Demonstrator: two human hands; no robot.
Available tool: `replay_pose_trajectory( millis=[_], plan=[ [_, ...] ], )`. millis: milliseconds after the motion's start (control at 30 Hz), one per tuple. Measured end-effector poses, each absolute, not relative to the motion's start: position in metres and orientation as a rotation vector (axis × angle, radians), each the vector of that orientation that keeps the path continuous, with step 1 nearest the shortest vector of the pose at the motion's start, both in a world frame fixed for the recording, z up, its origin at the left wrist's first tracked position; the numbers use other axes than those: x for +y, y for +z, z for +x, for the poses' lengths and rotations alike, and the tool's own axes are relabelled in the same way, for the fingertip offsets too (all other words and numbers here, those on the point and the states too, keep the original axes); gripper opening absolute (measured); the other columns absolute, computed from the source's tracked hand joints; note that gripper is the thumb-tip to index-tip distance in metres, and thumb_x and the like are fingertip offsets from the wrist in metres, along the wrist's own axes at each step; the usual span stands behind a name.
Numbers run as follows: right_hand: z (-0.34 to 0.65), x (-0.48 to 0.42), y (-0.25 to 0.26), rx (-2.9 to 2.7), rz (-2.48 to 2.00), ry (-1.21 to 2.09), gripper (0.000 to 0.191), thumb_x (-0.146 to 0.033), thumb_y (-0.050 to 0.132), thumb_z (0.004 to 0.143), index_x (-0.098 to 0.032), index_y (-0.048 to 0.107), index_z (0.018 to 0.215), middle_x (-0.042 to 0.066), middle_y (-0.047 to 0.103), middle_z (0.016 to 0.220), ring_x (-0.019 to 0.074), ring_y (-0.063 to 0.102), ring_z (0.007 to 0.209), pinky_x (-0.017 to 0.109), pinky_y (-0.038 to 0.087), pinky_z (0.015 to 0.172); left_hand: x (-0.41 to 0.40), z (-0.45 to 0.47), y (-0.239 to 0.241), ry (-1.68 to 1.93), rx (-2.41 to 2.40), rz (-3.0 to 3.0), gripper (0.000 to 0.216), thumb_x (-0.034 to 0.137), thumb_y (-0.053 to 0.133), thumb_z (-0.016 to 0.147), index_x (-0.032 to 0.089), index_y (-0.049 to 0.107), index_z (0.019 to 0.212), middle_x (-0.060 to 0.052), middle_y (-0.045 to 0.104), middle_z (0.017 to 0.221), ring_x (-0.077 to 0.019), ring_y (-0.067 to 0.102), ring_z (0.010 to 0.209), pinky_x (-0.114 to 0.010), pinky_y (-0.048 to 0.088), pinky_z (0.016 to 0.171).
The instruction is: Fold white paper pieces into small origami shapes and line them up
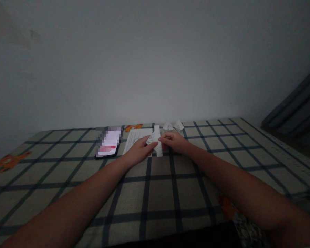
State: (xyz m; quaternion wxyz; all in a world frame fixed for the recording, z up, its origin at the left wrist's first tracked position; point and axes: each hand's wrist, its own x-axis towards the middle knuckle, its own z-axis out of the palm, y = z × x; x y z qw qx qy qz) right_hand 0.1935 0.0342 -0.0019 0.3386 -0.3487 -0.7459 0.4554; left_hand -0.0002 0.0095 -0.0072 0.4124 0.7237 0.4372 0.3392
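Observation:
Near the far side of the checked cloth, my left hand (141, 150) is closed on a small folded piece of paper (152, 139) with print on it. My right hand (174, 141) pinches the right side of the same paper, thumb and finger together. A narrow white paper strip (157, 131) stands out above and below the fingers; whether it is part of the folded piece I cannot tell. Just behind my right hand sit two small folded paper shapes (178, 125) with pointed tops. Flat printed sheets (131, 137) lie beside and partly under my left hand.
A phone (110, 143) with a lit, blurred screen lies left of the sheets. The checked cloth (160, 193) with orange animal figures covers the surface. A pale wall (155, 69) rises behind it, and dark draped fabric (297, 103) hangs at the right.

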Motion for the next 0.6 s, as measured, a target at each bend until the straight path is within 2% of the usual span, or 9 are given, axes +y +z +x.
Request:
replay_pose_trajectory(
  millis=[133, 333, 600],
  plan=[
    [0.1942, 0.0333, -0.0015, -1.975, -0.890, 1.208, 0.028, -0.040, 0.052, 0.083, -0.015, 0.057, 0.073, -0.002, 0.056, 0.061, 0.0105, 0.053, 0.056, 0.023, 0.041, 0.055, 0.0099, 0.0002, -0.0086, 0.959, 1.128, 1.802, 0.029, 0.046, 0.052, 0.081, 0.017, 0.054, 0.088, 0.003, 0.050, 0.058, -0.0096, 0.042, 0.048, -0.021, 0.031, 0.045],
    [0.1960, 0.0344, -0.0051, -2.044, -0.824, 1.140, 0.025, -0.036, 0.054, 0.083, -0.014, 0.056, 0.072, -0.002, 0.056, 0.062, 0.0097, 0.053, 0.057, 0.022, 0.041, 0.055, 0.0079, -0.0002, -0.0029, 0.907, 1.133, 1.783, 0.031, 0.046, 0.057, 0.079, 0.016, 0.057, 0.083, 0.002, 0.050, 0.057, -0.0094, 0.044, 0.048, -0.020, 0.030, 0.044],
    [0.1944, 0.0372, -0.0101, -2.063, -0.841, 1.184, 0.027, -0.041, 0.053, 0.084, -0.015, 0.058, 0.077, -0.002, 0.057, 0.062, 0.0097, 0.053, 0.057, 0.021, 0.039, 0.054, 0.0123, -0.0030, -0.0088, 0.907, 1.131, 1.739, 0.033, 0.050, 0.051, 0.082, 0.017, 0.056, 0.082, 0.002, 0.051, 0.052, -0.0095, 0.043, 0.043, -0.021, 0.028, 0.042]
  ],
)
